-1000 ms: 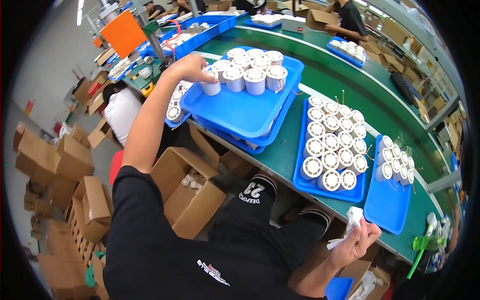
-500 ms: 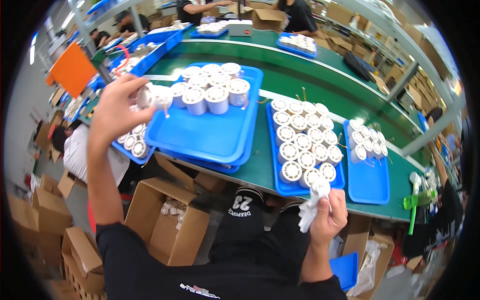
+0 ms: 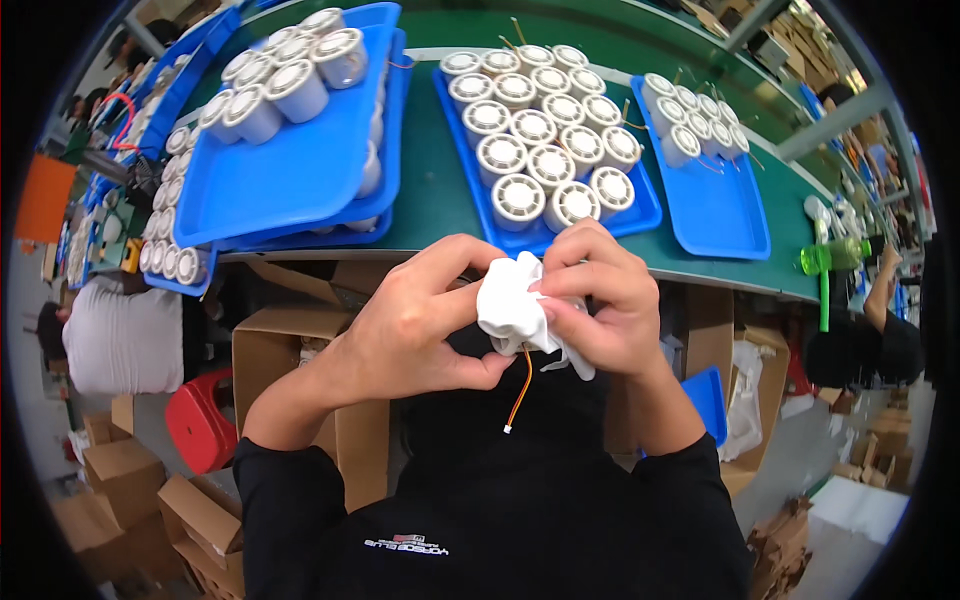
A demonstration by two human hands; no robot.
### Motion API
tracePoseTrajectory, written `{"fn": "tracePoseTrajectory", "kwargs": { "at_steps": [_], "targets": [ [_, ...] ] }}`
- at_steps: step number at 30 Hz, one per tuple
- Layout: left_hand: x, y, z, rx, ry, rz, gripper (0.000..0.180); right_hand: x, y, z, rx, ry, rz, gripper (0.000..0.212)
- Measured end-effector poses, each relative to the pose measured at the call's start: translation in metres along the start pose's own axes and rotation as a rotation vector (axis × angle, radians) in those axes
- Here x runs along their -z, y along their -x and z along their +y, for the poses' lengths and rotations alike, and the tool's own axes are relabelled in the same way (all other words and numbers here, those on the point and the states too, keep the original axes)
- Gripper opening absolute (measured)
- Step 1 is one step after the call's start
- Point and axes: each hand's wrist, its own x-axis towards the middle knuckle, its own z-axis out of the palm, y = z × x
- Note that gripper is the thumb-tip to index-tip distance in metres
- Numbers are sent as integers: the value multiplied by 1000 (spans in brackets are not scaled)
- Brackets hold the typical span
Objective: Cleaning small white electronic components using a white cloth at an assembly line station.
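Note:
In front of my chest, my left hand (image 3: pixel 415 320) holds a white cylindrical unit that is mostly hidden under a white cloth (image 3: pixel 510 300). Its thin wire lead (image 3: pixel 522 385) hangs down and ends in a small white plug. From the other side, the fingers of my right hand (image 3: pixel 608 295) pinch the cloth against the unit. Just beyond both hands, a blue tray (image 3: pixel 635 215) holds rows of white cylindrical units (image 3: pixel 519 200) with slotted round tops. More such units (image 3: pixel 297 90) stand at the far end of a stacked blue tray (image 3: pixel 270 195) to the left.
A third blue tray (image 3: pixel 725 215), partly filled, lies to the right on the green bench (image 3: pixel 425 180). Beside it is a green tool-like object (image 3: pixel 835 257). Below the bench edge are cardboard boxes (image 3: pixel 360 440) and a red stool (image 3: pixel 198 425). A person in white (image 3: pixel 125 335) is at left.
My left hand has brought a white unit from the left tray to my chest. My right hand has moved up and left, and its cloth now covers the unit. The view has tilted downward.

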Motion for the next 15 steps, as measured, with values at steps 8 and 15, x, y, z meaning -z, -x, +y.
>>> {"fn": "tracePoseTrajectory", "kwargs": {
  "at_steps": [8,15],
  "targets": [
    [-35,5,2,6,49,-24,52,19,41,14,-616,-683,4,11],
    [-67,8,-8,-51,185,190,57,-10,79,15,-662,-1216,436,38]
  ]
}}
